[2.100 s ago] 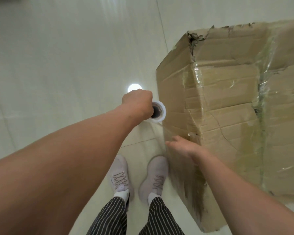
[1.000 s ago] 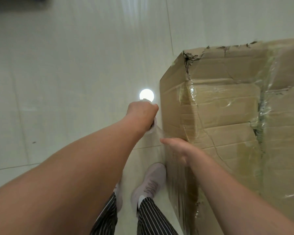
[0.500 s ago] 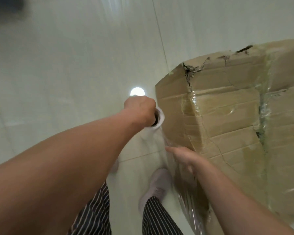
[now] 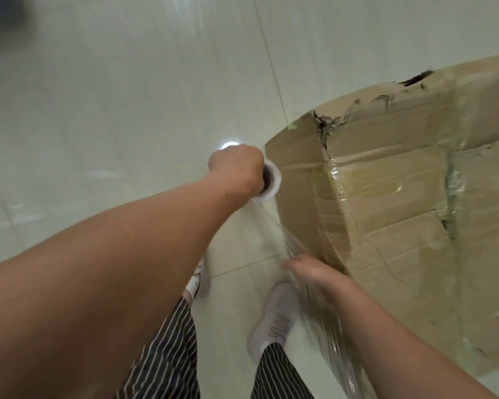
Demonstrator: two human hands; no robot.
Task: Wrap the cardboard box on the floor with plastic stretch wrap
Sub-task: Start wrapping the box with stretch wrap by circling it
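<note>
Here, two hands stretch clear film against a worn cardboard box on a tiled floor.

The box (image 4: 401, 226) is brown corrugated card, creased and torn at its upper corner, with glossy, wrinkled bands of wrap already clinging to its faces; it stands on the pale, shiny floor (image 4: 113, 96). Just beside the box's near vertical edge, the left hand (image 4: 238, 171) is closed in a fist around a roll of stretch wrap (image 4: 271, 181), whose white round end with a dark hollow core shows past the knuckles. From the roll a thin, see-through sheet of film (image 4: 314, 298) runs down along the box's side. The right hand (image 4: 311, 273) lies lower on that same side, fingers spread flat, pressing the film to the card. Two light shoes (image 4: 274, 321) and striped trouser legs stand near the box's foot.
</note>
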